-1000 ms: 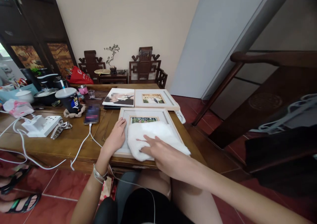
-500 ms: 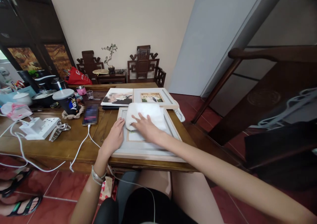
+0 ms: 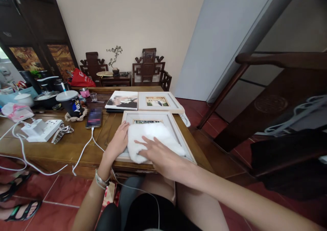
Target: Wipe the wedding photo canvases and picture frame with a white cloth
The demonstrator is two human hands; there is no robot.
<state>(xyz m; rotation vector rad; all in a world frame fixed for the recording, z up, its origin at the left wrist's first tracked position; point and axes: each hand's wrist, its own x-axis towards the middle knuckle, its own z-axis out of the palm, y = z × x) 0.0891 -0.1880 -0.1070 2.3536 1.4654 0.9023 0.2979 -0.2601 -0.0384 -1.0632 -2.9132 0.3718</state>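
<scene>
A light wooden picture frame (image 3: pixel 187 148) with a grey-white mat lies flat at the table's near edge. The top of its picture (image 3: pixel 148 121) shows above a thick white fluffy cloth (image 3: pixel 150 130), which covers the lower part. My right hand (image 3: pixel 158 152) presses on the cloth from above, open, fingers spread. My left hand (image 3: pixel 119 140) rests against the frame's left side, open, fingers stretched over the rim. Behind it lie a second framed picture (image 3: pixel 176 103) and a white photo book (image 3: pixel 122 98).
To the left are a phone (image 3: pixel 94 118) on a white charging cable, a silver hair claw (image 3: pixel 61 133), a white power strip (image 3: pixel 48 130) and a lidded drink cup (image 3: pixel 70 103). A wooden chair (image 3: pixel 276 59) stands right. Another person's sandalled feet (image 3: pixel 25 210) show lower left.
My right hand has slid the white cloth toward me, from the upper part of the frame to its near side. The picture's top is now uncovered. My left hand stays on the frame's edge.
</scene>
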